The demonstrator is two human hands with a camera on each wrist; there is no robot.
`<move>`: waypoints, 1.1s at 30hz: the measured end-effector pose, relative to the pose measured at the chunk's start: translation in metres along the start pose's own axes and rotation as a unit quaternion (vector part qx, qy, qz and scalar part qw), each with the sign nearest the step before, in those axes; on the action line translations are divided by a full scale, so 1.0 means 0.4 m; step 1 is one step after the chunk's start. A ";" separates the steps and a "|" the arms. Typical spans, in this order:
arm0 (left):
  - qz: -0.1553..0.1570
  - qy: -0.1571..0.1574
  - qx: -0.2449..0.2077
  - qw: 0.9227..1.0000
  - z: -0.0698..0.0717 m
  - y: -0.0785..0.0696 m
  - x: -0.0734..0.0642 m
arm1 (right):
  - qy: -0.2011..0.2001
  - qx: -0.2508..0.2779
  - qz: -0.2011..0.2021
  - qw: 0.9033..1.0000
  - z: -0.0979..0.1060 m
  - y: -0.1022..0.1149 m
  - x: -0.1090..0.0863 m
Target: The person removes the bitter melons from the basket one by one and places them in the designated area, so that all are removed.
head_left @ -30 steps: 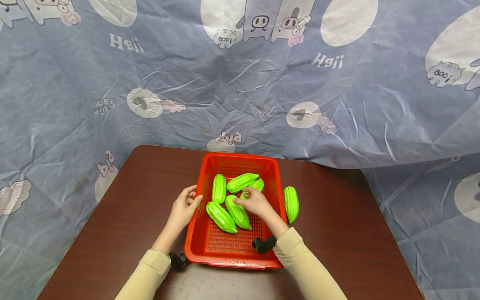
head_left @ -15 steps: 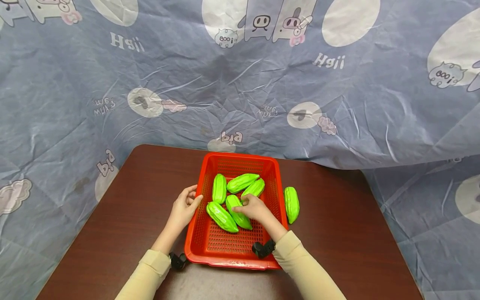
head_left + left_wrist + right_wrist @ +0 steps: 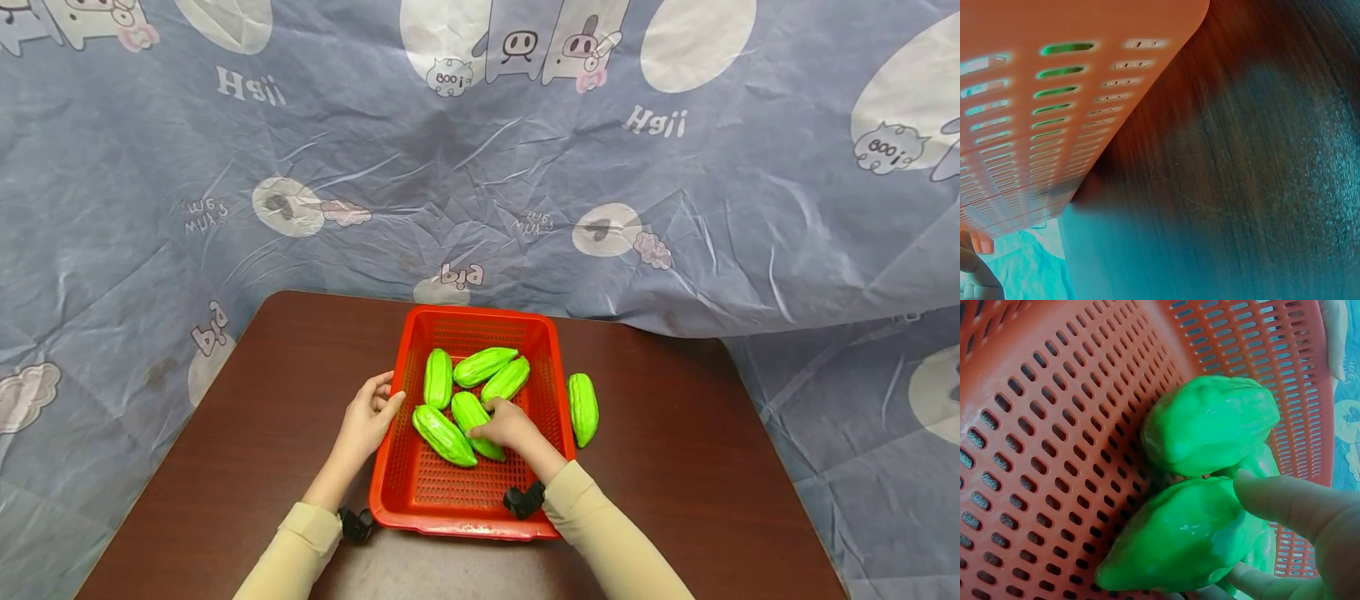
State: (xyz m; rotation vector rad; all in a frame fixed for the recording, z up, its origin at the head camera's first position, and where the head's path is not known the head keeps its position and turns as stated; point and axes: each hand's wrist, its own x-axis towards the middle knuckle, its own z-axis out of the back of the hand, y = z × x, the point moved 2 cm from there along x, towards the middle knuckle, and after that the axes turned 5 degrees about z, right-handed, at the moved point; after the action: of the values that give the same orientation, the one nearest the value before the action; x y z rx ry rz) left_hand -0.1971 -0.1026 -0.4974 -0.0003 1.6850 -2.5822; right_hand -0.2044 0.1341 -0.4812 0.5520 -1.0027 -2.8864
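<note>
Inside a red perforated plastic basket (image 3: 465,529) lie several bright green, ridged bitter melons with tapered ends. My right hand (image 3: 512,427) reaches into the basket and grips the middle bitter melon (image 3: 467,408). In the right wrist view the thumb (image 3: 1285,500) presses one side of this melon and fingers curl under the other. Another bitter melon (image 3: 1210,425) lies right beside it. My left hand (image 3: 369,415) holds the basket's left rim, thumb over the edge and fingers outside. In the left wrist view only part of that hand (image 3: 979,275) shows, below the basket wall (image 3: 1085,19).
One more bitter melon (image 3: 582,410) lies on the brown wooden table (image 3: 675,467), just right of the basket. A blue printed cloth (image 3: 480,167) hangs behind the table and along its sides. Three bitter melons, including one upright at left (image 3: 438,379), lie toward the basket's far end.
My right hand has moved slightly down and closer to me, from above the melons onto the middle one, and its fingers have closed round it. The left hand stays on the rim.
</note>
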 end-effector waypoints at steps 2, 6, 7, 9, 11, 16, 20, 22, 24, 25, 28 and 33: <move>0.001 0.001 0.000 1.000 -0.001 0.001 0.000 | -0.003 -0.009 0.001 1.000 -0.001 0.001 0.001; 0.000 0.001 -0.003 1.000 -0.002 0.001 0.001 | -0.008 -0.006 0.000 1.000 -0.003 0.002 -0.002; -0.001 -0.001 -0.002 1.000 -0.002 0.001 0.001 | -0.010 -0.005 -0.001 1.000 -0.003 0.001 -0.003; -0.006 -0.005 0.001 1.000 -0.003 0.002 0.001 | -0.013 -0.001 -0.003 1.000 -0.004 0.000 -0.003; -0.012 -0.010 0.005 1.000 -0.004 0.003 0.000 | -0.014 0.000 -0.002 1.000 -0.005 -0.001 -0.003; -0.021 -0.015 0.006 1.000 -0.004 0.004 -0.001 | -0.007 -0.001 0.003 1.000 0.002 0.001 -0.004; -0.013 -0.008 0.004 1.000 -0.004 0.003 0.001 | 0.000 0.002 0.008 1.000 0.019 0.007 -0.010; -0.009 -0.005 0.004 1.000 -0.004 0.003 0.001 | 0.003 0.004 0.013 1.000 0.031 0.012 -0.015; -0.007 -0.005 0.003 1.000 -0.004 0.003 0.001 | 0.005 0.009 0.015 1.000 0.045 0.018 -0.019; -0.006 -0.005 0.003 1.000 -0.004 0.002 0.001 | 0.004 0.013 0.016 1.000 0.051 0.020 -0.022; -0.006 -0.006 0.002 1.000 -0.004 0.002 -0.001 | 0.004 0.022 0.018 1.000 0.067 0.025 -0.027; -0.005 -0.006 -0.001 1.000 -0.007 0.005 0.001 | 0.002 0.045 0.015 0.999 0.083 0.024 -0.032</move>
State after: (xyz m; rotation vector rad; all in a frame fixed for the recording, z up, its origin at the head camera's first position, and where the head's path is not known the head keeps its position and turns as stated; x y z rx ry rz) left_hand -0.1974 -0.1008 -0.5003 -0.0244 1.6865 -2.5823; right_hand -0.2046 0.1479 -0.4471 0.5418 -1.1360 -2.8255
